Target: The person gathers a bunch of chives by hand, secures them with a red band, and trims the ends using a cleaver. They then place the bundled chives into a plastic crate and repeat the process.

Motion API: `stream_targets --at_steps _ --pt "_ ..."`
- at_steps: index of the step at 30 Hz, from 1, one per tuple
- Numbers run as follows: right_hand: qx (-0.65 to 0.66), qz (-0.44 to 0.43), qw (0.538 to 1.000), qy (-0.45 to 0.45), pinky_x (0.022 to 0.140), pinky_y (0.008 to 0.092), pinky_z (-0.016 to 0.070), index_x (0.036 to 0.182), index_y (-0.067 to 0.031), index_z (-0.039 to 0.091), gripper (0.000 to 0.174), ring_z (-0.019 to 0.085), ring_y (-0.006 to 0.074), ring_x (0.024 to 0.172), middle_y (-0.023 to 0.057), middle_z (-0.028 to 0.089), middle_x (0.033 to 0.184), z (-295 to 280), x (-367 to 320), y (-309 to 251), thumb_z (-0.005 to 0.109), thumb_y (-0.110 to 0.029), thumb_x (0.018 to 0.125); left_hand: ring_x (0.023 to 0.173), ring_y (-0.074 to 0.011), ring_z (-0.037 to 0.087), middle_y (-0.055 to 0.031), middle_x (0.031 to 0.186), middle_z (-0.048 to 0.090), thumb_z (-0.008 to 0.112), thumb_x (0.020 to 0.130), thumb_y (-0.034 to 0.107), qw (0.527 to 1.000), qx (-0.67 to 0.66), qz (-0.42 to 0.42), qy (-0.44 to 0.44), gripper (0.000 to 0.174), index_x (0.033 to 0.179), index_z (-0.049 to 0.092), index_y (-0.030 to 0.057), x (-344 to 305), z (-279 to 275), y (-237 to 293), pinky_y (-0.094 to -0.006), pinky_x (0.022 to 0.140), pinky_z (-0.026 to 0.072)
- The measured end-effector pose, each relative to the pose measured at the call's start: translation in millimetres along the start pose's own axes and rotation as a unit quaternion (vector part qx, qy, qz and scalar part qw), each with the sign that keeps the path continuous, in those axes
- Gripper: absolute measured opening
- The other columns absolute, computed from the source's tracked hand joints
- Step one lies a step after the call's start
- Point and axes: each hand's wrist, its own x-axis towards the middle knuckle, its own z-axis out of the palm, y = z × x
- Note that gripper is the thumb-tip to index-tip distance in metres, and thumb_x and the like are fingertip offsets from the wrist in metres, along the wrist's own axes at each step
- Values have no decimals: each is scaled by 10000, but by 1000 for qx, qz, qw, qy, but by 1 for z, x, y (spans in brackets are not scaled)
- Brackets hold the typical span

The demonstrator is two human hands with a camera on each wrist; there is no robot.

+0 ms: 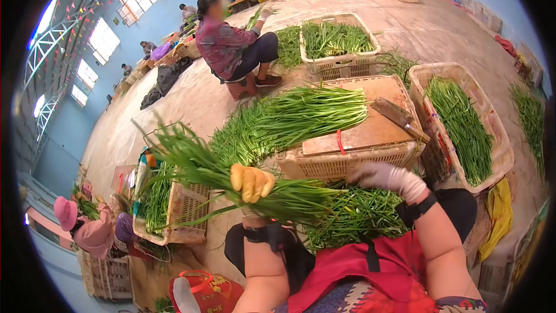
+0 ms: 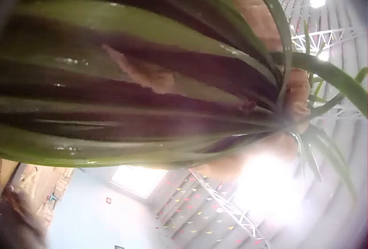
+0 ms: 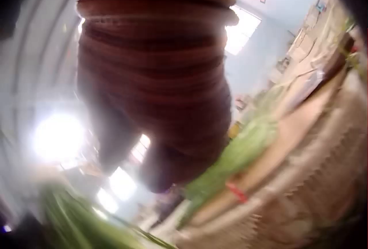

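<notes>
The person's left hand (image 1: 252,184), in a yellow glove, grips a thick bunch of chive-like greens (image 1: 289,197) with its fingers curled round it. The bunch is held above the person's lap, its long leaves fanning out toward the upper left of the head view and its stalks pointing right.

The right hand (image 1: 389,178), in a pale glove, is raised near the front edge of an upturned crate (image 1: 330,165) and holds nothing. It is blurred, but its fingers look loosely extended, and the right wrist view shows a gap between thumb and fingers. It is apart from the bunch.

Below both hands lies a heap of loose greens (image 1: 362,214). On the crate, a wooden board (image 1: 379,90) bears part of a laid-out pile of greens (image 1: 313,113), stalk ends toward the right. Beside those ends lies a broad-bladed knife (image 1: 399,117), reaching past the board's edge. A red strip (image 1: 340,142) hangs at the board's front. To the right stands a plastic crate (image 1: 503,153) filled with greens.
</notes>
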Motion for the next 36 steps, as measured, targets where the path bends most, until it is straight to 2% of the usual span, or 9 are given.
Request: stream_targets --at_steps 1,6,9,10,13,22,25,33,36 --pt "-244 57 966 -71 933 365 501 1206 -82 670 388 655 269 1035 119 700 1016 17 -2 33 687 -263 863 480 -69 514 9 708 608 655 909 92 1000 7 17 1 238 868 434 170 4 5 5 -312 762 426" --pt "-21 243 970 -3 829 373 523 1116 -78 718 362 683 325 942 199 706 1013 61 -20 61 616 -360 913 618 -83 528 33 723 544 693 887 83 958 42 170 229 216 882 482 130 4 29 5 -273 726 432" --pt "200 222 940 161 802 396 525 1063 -72 733 363 683 351 890 195 708 979 66 -14 40 591 -381 936 683 -105 545 32 758 547 733 838 47 945 35 186 266 219 939 549 109 -3 23 12 -294 789 454" --pt "7 214 929 302 716 358 528 1052 -35 721 294 671 214 754 123 721 900 64 -18 28 627 -292 945 690 -109 547 30 766 554 734 828 31 943 32 189 272 225 947 560 107 -4 19 13 -298 802 456" --pt "-103 48 895 432 755 377 529 1004 -52 730 267 688 316 812 192 696 849 45 -34 -51 679 -293 899 717 -116 551 19 795 570 732 820 18 922 32 215 319 227 964 576 100 0 22 7 -313 832 461" --pt "15 162 944 287 720 325 531 1419 -55 457 718 666 177 792 105 714 913 96 29 -95 775 -306 826 750 -96 481 56 770 429 686 875 113 906 108 195 360 186 961 524 141 5 23 -14 -326 891 449" --pt "150 182 932 276 766 371 545 1439 -40 428 806 692 294 813 145 710 890 107 61 -83 762 -393 795 754 -98 484 59 765 417 699 872 126 888 160 187 390 195 984 540 141 9 27 -19 -330 903 454" --pt "690 52 718 71 720 277 494 1442 -44 401 649 576 143 734 37 604 857 63 58 -123 679 -51 855 778 -146 525 3 840 511 688 861 168 843 240 174 449 196 1038 618 120 -4 17 -22 -363 896 490" --pt "684 -37 717 127 687 273 444 1419 -30 421 607 527 125 701 8 549 799 25 8 -143 676 -63 870 796 -156 550 -7 871 542 682 867 157 833 243 188 460 205 1059 625 118 -4 20 -18 -369 904 492"
